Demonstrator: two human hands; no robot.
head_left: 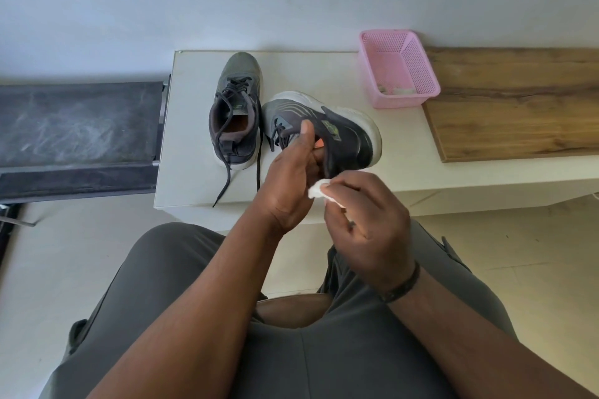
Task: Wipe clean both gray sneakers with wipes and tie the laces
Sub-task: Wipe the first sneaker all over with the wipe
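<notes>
Sneakers sit on a low white table [194,126] in front of a seated person. One sneaker [235,110] stands upright on its sole, toe pointing away, its dark laces [227,178] undone and trailing toward the near table edge. Just to its right, the second sneaker [340,129] is tipped on its side, white sole facing away to the right. The left hand [288,178] grips this tilted sneaker at its opening, thumb pressed up against the tongue and fingers curled inside the collar. The right hand [366,214] pinches a crumpled white wipe [319,188] between thumb and fingertips, holding it against the heel end of the tilted sneaker, close beside the left hand. A dark band circles the right wrist. At the far right of the table stands a pink mesh basket [418,74] with some pale scraps lying in its bottom. A wooden board [518,107] lies beside the basket, and a dark bench [77,126] stands to the left of the table.
</notes>
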